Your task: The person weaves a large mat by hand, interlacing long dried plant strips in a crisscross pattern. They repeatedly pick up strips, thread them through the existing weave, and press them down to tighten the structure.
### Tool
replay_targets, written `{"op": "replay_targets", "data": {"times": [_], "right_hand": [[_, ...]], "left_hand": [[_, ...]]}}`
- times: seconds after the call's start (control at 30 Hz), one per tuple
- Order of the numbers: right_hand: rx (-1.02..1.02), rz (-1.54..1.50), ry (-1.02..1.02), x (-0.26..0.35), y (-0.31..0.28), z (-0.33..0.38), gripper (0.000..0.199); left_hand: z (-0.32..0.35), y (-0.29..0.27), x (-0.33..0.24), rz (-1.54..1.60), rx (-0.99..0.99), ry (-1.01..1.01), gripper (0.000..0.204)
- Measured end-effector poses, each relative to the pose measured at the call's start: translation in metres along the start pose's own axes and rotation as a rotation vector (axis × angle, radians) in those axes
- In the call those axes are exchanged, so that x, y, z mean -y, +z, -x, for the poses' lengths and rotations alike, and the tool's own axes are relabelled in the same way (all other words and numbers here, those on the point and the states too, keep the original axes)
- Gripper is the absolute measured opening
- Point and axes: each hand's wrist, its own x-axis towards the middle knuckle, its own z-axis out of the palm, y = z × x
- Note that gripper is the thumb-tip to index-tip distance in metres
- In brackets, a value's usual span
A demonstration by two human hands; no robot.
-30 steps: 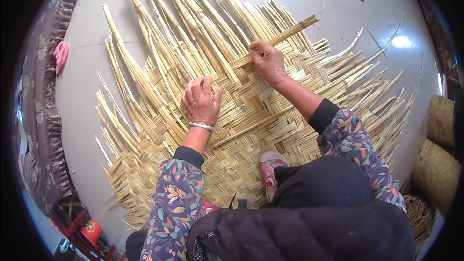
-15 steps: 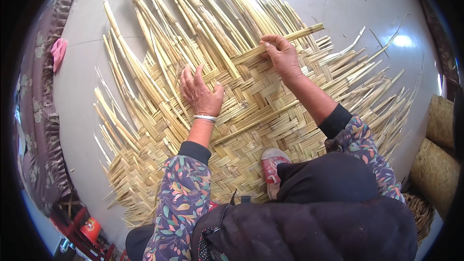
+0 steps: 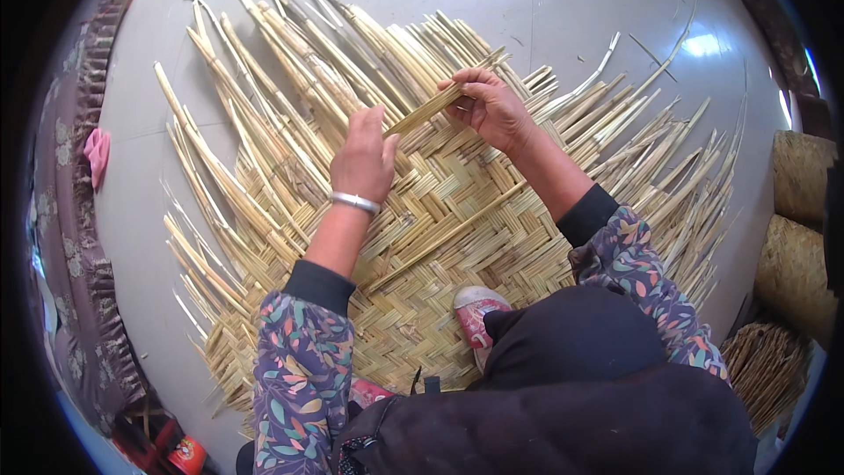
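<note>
A wide mat (image 3: pixel 440 246) of pale flattened reed strips, woven in a zigzag, lies on the floor under my hands. Its loose strip ends fan out beyond the weave. My right hand (image 3: pixel 492 113) pinches a flat reed strip (image 3: pixel 428 109) near its right end, just above the far part of the weave. The strip slants down to my left hand (image 3: pixel 363 157), whose fingers are together, with the strip's other end between thumb and forefinger; its fingertips are partly hidden. A thin reed rod (image 3: pixel 444 239) lies slantwise across the mat, nearer to me.
My red and white shoe (image 3: pixel 481 317) stands on the mat. Rolled mats (image 3: pixel 796 273) and a bundle of dry stalks (image 3: pixel 765 369) are at the right. Patterned dark cloth (image 3: pixel 70 211) hangs at the left, with a pink cloth (image 3: pixel 97 157) beside it.
My left hand has gone from spread fingers over the reeds to closing around the strip's left end. My right hand still holds the strip, now more steeply slanted. The view has shifted slightly.
</note>
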Motion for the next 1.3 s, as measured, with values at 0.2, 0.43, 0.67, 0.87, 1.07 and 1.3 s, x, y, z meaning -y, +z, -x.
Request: {"op": "replay_targets", "data": {"times": [0.2,0.43,0.67,0.87,1.07,1.3], "right_hand": [[0.280,0.036,0.043,0.016,-0.003,-0.014,0.012],[0.227,0.838,0.066,0.037,0.041,-0.049,0.018],[0.195,1.798,-0.098,0.012,0.081,-0.081,0.026],[0.211,1.697,-0.009,0.009,0.087,-0.105,0.026],[0.153,1.753,0.085,0.006,0.083,-0.094,0.031],[0.245,1.080,0.162,0.012,0.056,-0.086,0.031]], "left_hand": [[-0.042,0.004,0.002,0.163,0.296,-0.135,0.024],[-0.028,0.030,0.002,0.236,-0.128,-0.301,0.024],[-0.025,0.032,0.007,0.392,-0.265,-0.564,0.030],[-0.026,0.035,0.009,0.441,-0.307,-0.555,0.032],[-0.026,0.044,0.014,0.661,-0.314,-0.648,0.032],[-0.033,0.051,0.020,0.721,-0.229,-0.698,0.028]]}}
